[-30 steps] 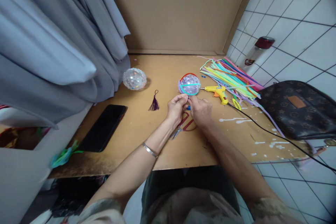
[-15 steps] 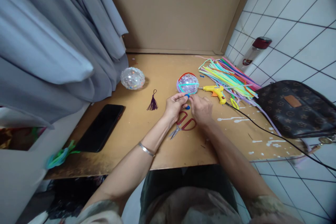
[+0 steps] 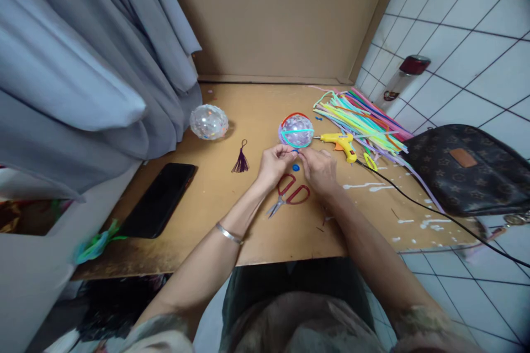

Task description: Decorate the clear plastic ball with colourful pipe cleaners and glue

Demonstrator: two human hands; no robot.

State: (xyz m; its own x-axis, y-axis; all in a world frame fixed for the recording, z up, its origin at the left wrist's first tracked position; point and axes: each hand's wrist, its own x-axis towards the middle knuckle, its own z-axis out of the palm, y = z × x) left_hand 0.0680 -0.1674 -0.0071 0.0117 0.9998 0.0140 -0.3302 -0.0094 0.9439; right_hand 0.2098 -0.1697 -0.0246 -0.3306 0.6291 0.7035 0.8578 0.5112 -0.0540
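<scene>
My left hand point(image 3: 275, 165) and my right hand point(image 3: 318, 168) meet at the middle of the table. Their fingertips pinch a small blue pipe cleaner piece point(image 3: 295, 150), mostly hidden by the fingers. A second blue coil point(image 3: 296, 167) lies on the table between the hands. Just beyond them sits a clear ball point(image 3: 297, 133) with red, turquoise and lilac strips around it. Red-handled scissors point(image 3: 285, 197) rest below my hands, blades partly apart. To the right, a yellow glue gun point(image 3: 340, 143) lies with its nozzle towards the ball.
A bundle of coloured pipe cleaners point(image 3: 358, 118) lies back right, near a dark patterned bag point(image 3: 467, 171) and a bottle point(image 3: 403, 80). Leftward are a second clear ball point(image 3: 209, 121), a purple tassel point(image 3: 240, 159) and a black phone point(image 3: 159, 200). The glue gun's cord point(image 3: 422, 204) crosses the right side.
My fingers have shifted slightly around the blue piece, and less of it shows now. The other blue coil is in plainer view on the table.
</scene>
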